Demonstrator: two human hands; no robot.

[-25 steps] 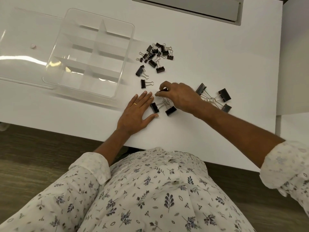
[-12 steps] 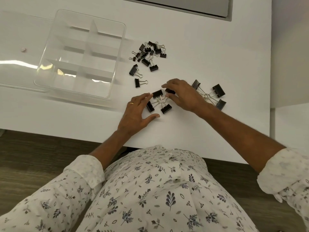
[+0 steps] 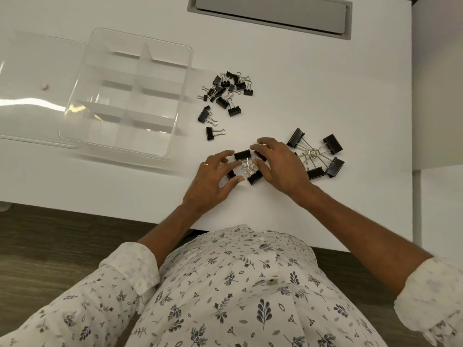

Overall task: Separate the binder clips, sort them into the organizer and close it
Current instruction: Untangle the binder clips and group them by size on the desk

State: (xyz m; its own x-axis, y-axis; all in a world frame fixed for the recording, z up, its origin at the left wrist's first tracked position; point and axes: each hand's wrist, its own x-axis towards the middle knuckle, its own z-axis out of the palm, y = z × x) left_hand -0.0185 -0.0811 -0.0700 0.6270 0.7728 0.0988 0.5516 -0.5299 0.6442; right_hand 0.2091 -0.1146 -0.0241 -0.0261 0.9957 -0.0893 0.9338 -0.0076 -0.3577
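**Both hands closed on the knot of medium clips**

Your left hand (image 3: pixel 213 182) has its fingers bent down over the left clip of the linked cluster (image 3: pixel 246 167). The thumb is stretched along the table (image 3: pixel 300 83) just below that clip, so you are holding that side. A ring (image 3: pixel 206 164) shows on one finger.

Your right hand (image 3: pixel 281 166) comes in from the other side. Its fingers curl over the far right clip, and the thumb is tucked in beside the near one, pinching that side. Between your two hands the silver wire handles are hooked together. One black clip body points away from you and another points toward you.

Just right of your right hand lies the group of large clips (image 3: pixel 316 154), fanned out with their handles tangled at the middle. Farther from you, two loose clips (image 3: pixel 210 125) lie one behind the other. Beyond them is the pile of small clips (image 3: pixel 226 90).

The organizer (image 3: pixel 184 93) sits open to the left of that pile, a clear tray with dividers. Its clear lid (image 3: pixel 30 121) lies flat at the tray's left edge. The two overlap, and you cannot tell which is on top.

A grey hatch (image 3: pixel 270 11) is set into the table's far side. Your floral shirt (image 3: pixel 238 296) fills the near part of the view.
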